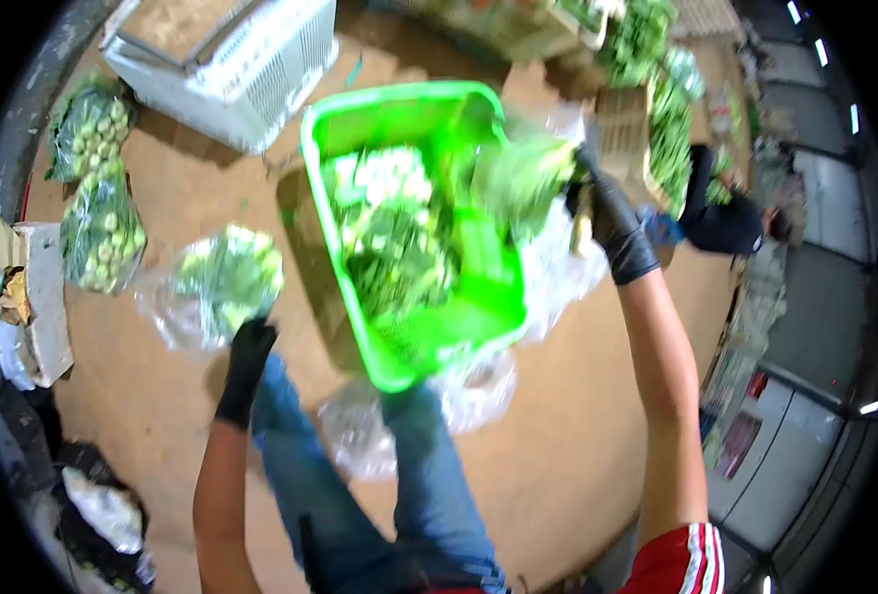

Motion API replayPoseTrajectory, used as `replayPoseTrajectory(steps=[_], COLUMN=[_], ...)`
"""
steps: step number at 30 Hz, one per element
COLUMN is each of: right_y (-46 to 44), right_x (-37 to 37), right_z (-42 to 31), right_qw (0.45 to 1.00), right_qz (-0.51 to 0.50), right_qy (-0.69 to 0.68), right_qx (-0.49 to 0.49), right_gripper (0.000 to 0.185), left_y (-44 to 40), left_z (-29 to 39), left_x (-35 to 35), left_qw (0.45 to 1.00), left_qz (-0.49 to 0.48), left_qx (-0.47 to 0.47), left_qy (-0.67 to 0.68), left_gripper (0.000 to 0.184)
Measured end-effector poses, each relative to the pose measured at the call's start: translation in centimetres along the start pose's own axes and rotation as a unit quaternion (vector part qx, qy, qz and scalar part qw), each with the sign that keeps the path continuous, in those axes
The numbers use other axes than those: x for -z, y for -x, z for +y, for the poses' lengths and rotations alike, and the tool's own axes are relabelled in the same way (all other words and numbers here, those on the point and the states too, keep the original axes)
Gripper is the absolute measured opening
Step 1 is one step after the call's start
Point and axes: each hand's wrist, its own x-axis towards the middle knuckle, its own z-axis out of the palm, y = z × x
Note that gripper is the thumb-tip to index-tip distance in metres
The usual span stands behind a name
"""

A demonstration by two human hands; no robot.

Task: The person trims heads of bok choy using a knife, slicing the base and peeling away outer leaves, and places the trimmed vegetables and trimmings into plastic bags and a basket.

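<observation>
Leafy greens, motion-blurred: gripped at the stem end by the right black-gloved hand, arm outstretched, over the green crate's right rim. Left gloved hand: lowered against bagged vegetables; finger closure cannot be told.

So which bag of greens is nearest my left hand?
The bag right at your left hand; the two other bags lie farther off, left of it.

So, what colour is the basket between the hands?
The basket is bright green; see head view.
</observation>
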Motion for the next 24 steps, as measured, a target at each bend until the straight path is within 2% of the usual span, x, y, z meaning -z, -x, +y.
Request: replayPoseTrajectory(steps=[1,2,3,4,5,6,7,8,9,10,11,12,13,14,16,18,20,21,22,23,24], right_y=[-4.0,-5.4,-6.6,-7.2,-7.0,-6.8,-5.6,-4.4,-3.5,-2.4,-2.1,-1.1,0.6,2.3,3.8,4.4,4.7,5.4,5.1,5.1,5.1], right_x=[1.6,1.6,1.4,0.9,-1.7,-5.0,-9.0,-12.7,-16.2,-19.7,-22.2,-24.5,-27.9,-31.7,-37.3,-42.0,-46.8,-49.2,-51.2,-53.2,-54.5], right_z=[-3.7,-7.4,-11.2,-12.9,-13.2,-12.4,-10.5,-8.1,-3.7,0.6,5.9,12.1,15.9,19.9,28.7,34.5,39.3,41.4,44.7,46.5,47.3], right_qw=[0.991,0.986,0.978,0.977,0.984,0.986,0.984,0.979,0.972,0.959,0.947,0.931,0.931,0.930,0.954,0.957,0.951,0.955,0.965,0.968,0.970], right_qz=[-0.003,-0.019,-0.036,-0.045,-0.026,-0.015,-0.073,-0.073,-0.104,-0.138,-0.204,-0.263,-0.282,-0.295,-0.231,-0.212,-0.194,-0.175,-0.188,-0.183,-0.178], right_qy=[-0.122,-0.142,-0.163,-0.171,-0.104,-0.039,0.038,0.116,0.171,0.227,0.241,0.253,0.231,0.210,0.173,0.165,0.090,0.008,0.028,0.050,0.071], right_qx=[0.049,0.086,0.122,0.116,0.145,0.163,0.157,0.151,0.121,0.095,0.063,0.034,-0.018,-0.069,-0.085,-0.108,-0.222,-0.239,-0.180,-0.166,-0.150], right_gripper=[0.039,0.040,0.040,0.040,0.040,0.041,0.040,0.038,0.040,0.042,0.044,0.046,0.045,0.043,0.040,0.045,0.056,0.058,0.058,0.050,0.043], left_y=[0.1,0.6,1.6,2.6,2.6,2.5,2.8,3.2,3.3,2.9,2.7,2.6,1.6,0.0,-3.3,-7.3,-11.8,-13.7,-14.9,-15.6,-15.5], left_z=[-3.8,-6.7,-6.1,-5.8,-6.7,-8.2,-7.3,-6.5,-7.0,-8.4,-6.9,-9.1,-10.6,-14.7,-18.9,-21.8,-26.0,-27.4,-28.6,-29.1,-28.4], left_x=[1.5,1.2,2.4,4.2,5.9,5.7,6.7,7.8,7.6,8.6,9.1,9.5,9.9,10.0,12.0,14.6,15.8,16.0,15.9,15.6,14.9], left_qw=[1.000,0.984,0.987,0.989,0.997,0.995,0.996,0.996,0.975,0.989,0.980,0.976,0.967,0.966,0.957,0.942,0.921,0.939,0.945,0.973,0.990], left_qz=[0.009,0.100,0.113,0.125,0.053,0.084,0.073,0.064,0.161,0.135,0.179,0.212,0.235,0.256,0.274,0.322,0.380,0.296,0.205,0.018,-0.071], left_qx=[0.006,-0.077,-0.054,-0.025,-0.004,-0.056,-0.018,0.021,-0.149,-0.039,-0.042,-0.022,0.010,0.003,0.011,0.086,0.053,0.095,0.136,0.080,0.033], left_qy=[0.017,0.122,0.101,0.075,0.063,0.022,0.039,0.055,-0.019,0.048,0.073,0.034,0.093,0.043,-0.090,-0.027,-0.072,-0.144,-0.214,-0.214,-0.119], left_gripper=[0.031,0.021,0.020,0.021,0.022,0.022,0.024,0.025,0.021,0.016,0.015,0.016,0.017,0.015,0.019,0.014,0.014,0.014,0.015,0.016,0.017])
